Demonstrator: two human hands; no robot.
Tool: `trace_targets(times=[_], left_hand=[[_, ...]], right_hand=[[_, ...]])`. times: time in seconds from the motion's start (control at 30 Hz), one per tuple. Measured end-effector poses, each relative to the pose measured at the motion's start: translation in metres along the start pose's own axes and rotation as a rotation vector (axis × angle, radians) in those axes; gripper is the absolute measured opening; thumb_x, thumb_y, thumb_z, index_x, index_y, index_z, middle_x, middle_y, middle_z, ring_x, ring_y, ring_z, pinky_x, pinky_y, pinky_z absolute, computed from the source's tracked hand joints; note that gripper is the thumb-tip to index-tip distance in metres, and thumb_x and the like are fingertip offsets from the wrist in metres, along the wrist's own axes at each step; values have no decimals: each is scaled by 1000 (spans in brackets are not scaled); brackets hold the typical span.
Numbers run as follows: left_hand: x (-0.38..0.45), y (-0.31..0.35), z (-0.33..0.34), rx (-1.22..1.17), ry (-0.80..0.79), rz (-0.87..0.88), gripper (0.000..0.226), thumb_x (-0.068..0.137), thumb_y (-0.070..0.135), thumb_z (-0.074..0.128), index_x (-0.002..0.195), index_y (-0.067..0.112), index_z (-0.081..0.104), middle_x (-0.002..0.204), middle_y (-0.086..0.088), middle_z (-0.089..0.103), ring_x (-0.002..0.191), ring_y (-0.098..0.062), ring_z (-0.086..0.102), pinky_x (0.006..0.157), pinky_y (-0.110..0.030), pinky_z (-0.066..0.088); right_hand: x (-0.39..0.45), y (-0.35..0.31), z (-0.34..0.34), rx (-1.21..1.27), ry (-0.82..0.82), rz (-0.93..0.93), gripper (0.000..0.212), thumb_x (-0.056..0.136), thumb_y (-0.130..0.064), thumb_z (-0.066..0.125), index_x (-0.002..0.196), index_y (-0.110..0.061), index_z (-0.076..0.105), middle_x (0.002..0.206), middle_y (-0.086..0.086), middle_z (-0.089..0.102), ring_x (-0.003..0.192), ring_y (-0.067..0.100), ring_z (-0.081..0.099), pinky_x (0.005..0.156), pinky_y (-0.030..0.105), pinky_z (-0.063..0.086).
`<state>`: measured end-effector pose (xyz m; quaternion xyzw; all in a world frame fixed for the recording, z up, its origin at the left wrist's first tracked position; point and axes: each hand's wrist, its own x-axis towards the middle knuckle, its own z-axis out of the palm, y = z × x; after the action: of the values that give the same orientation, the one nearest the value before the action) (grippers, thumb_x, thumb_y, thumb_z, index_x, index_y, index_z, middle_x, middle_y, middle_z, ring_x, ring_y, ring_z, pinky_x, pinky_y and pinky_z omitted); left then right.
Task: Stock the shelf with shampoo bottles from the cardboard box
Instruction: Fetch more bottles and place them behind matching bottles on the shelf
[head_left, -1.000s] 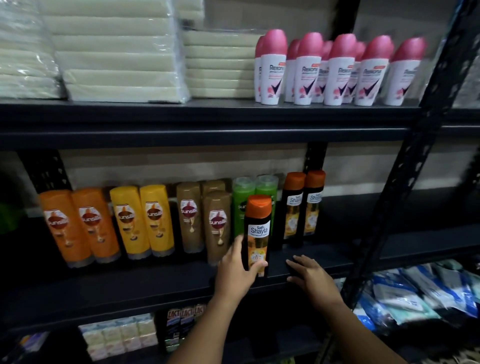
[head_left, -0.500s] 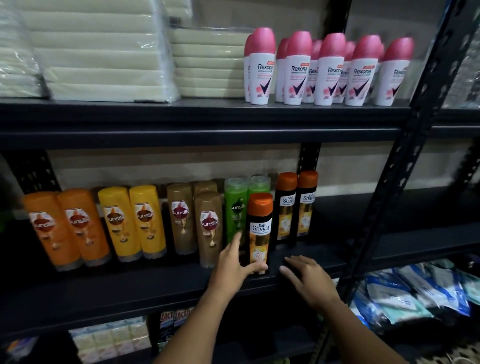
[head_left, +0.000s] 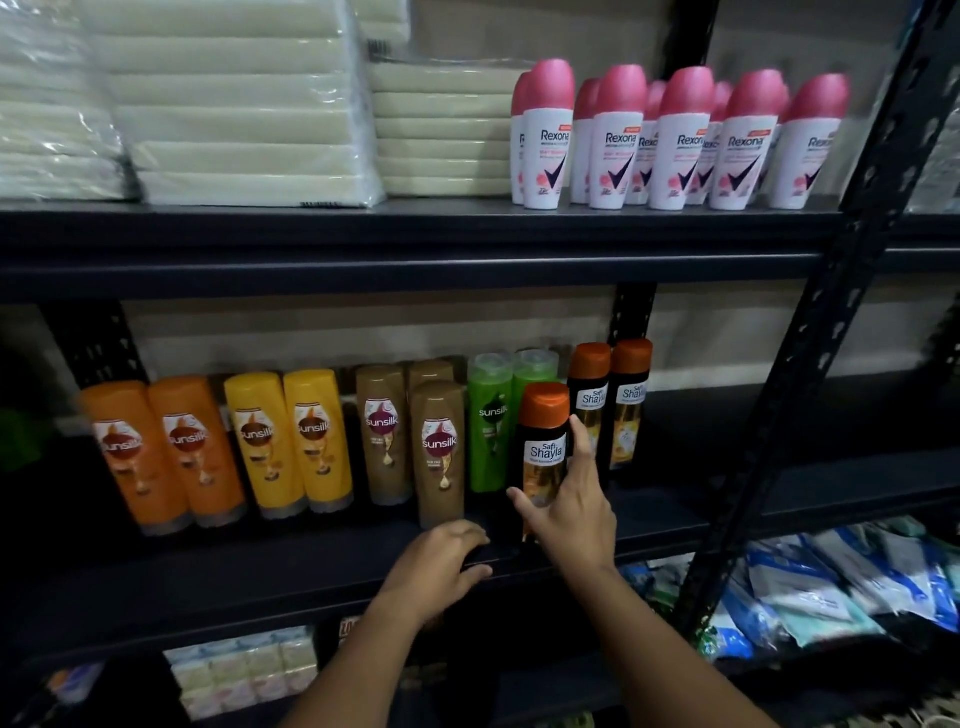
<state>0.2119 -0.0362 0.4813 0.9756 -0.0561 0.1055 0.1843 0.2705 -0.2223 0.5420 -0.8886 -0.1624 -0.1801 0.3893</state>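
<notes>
A black Safi Shayla shampoo bottle (head_left: 543, 441) with an orange cap stands upright near the front of the middle shelf (head_left: 260, 577). My right hand (head_left: 574, 512) holds its lower half, thumb on the left side and forefinger up the right side. Two more Shayla bottles (head_left: 610, 400) stand behind it. My left hand (head_left: 441, 564) rests on the shelf's front edge just left of the bottle, fingers curled on top and thumb against the lip. Orange, yellow, brown and green Sunsilk bottles (head_left: 291, 441) line the shelf to the left. The cardboard box is out of view.
The top shelf carries pink-capped Rexona deodorants (head_left: 675, 140) and wrapped pale packs (head_left: 244, 104). A black slotted upright (head_left: 810, 364) slants down at the right. Blue and white packets (head_left: 831, 587) lie lower right, small boxes (head_left: 244, 670) below. The middle shelf right of the Shayla bottles is bare.
The hands have swapped. My left hand let go of the front Shayla bottle and dropped to the shelf edge, while my right hand rose from the shelf and took hold of the bottle.
</notes>
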Motion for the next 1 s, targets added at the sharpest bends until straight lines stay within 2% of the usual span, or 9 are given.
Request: trace_targets(times=[0.17,0.27,0.37,0.43,0.67,1.0], left_hand=[[22,12,8,-18,-48,47,48,94,43,67,136,20,62,140,11,56,127,-9,53,106,-24,42],[40,22,13,-46,-73,49,51,89,43,74,134,21,64,141,10,56,128,-8,53,107,-25,43],[60,34,18,-45,-108,59,55,85,45,77,134,22,64,142,10,56,130,-10,52,108,-29,43],[72,40,24,-43,-127,69,58,83,47,77,135,23,64,143,10,55,131,-10,51,109,-30,42],[93,47,39,-114,-126,71,75,76,62,77,139,25,61,147,13,52,135,-6,47,113,-26,38],[112,50,43,-162,-149,94,90,66,75,75,141,26,59,149,14,51,136,-2,44,114,-27,37]], right_hand=[[9,17,-14,13,58,47,116,77,-39,81,154,-46,-7,147,-1,44,120,35,58,86,52,53],[18,33,-25,12,74,79,117,78,-36,81,153,-48,-8,153,-1,41,121,35,58,86,54,53],[28,49,-33,8,103,101,116,77,-32,81,154,-46,-4,145,3,46,120,35,57,85,55,53],[34,59,-38,12,119,121,115,77,-30,82,154,-46,-3,140,6,49,118,35,58,85,55,53],[51,83,-50,12,134,145,112,80,-25,80,157,-36,0,145,8,45,125,33,53,91,48,49],[70,96,-52,26,129,165,113,81,-23,79,156,-39,-4,147,11,41,125,36,53,96,53,50]])
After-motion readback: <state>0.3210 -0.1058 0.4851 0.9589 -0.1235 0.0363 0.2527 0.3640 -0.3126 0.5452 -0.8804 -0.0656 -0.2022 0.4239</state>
